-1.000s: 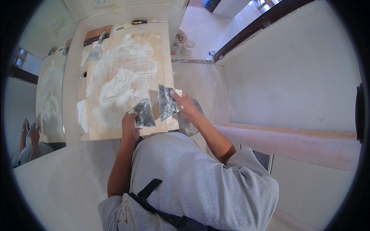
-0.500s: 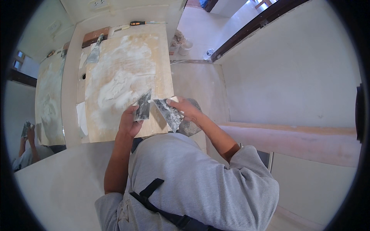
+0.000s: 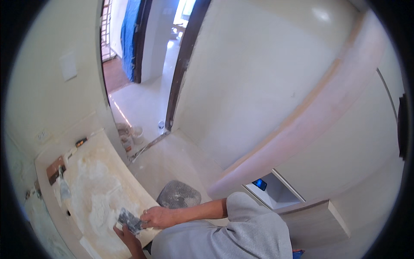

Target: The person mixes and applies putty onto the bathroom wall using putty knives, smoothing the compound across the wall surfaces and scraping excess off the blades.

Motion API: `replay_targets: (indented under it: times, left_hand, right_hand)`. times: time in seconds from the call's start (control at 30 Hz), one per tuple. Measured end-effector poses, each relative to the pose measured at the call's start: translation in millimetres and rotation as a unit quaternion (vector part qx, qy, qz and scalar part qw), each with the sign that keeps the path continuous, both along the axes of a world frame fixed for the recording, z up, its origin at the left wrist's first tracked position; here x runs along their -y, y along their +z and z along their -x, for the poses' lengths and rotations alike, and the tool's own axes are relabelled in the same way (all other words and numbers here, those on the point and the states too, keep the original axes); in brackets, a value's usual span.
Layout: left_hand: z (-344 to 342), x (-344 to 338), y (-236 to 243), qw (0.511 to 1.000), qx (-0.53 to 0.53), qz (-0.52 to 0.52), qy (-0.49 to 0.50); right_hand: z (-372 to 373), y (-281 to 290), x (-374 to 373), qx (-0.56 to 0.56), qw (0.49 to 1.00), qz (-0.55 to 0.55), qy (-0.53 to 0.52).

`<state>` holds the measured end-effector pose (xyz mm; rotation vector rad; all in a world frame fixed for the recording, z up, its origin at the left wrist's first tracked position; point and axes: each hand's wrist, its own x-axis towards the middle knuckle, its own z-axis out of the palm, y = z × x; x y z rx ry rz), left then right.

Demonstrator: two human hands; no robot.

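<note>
In the head view, my left hand (image 3: 125,236) is closed on a putty knife low over the near part of a pale wooden board (image 3: 142,203). From the right, my right hand (image 3: 158,216) grips a second putty knife (image 3: 131,221), its grey blade smeared with white. The two blades meet or overlap between my hands, so where one ends is hard to see. White putty (image 3: 101,194) is spread thinly across the board, with a thicker patch near the blades. Another putty knife (image 3: 64,188) lies at the board's left edge.
A brown block (image 3: 56,169) and a screwdriver (image 3: 81,142) lie along the board's far side. Right of the board stands a grey textured stool (image 3: 179,195). Buckets (image 3: 137,134) sit near the doorway. A phone with a lit screen (image 3: 259,184) rests in a niche at right.
My view has swung right and up, bringing in the doorway, wall and niche. The two putty knives, held apart before, have come together.
</note>
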<state>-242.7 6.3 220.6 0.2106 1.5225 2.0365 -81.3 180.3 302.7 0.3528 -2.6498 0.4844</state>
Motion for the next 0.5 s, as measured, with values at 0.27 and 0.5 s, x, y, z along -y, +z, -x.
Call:
replay_targets:
  times: [0.27,0.5]
  left_hand:
    - [16,17,36,0.939,-0.197,0.262,-0.107]
    - [55,69,6,0.694,-0.568,0.346,-0.277]
  right_hand:
    - [59,-25,-10,0.076,0.989,0.113,-0.061]
    - [72,-74,-27,0.07,0.86,0.424,-0.275]
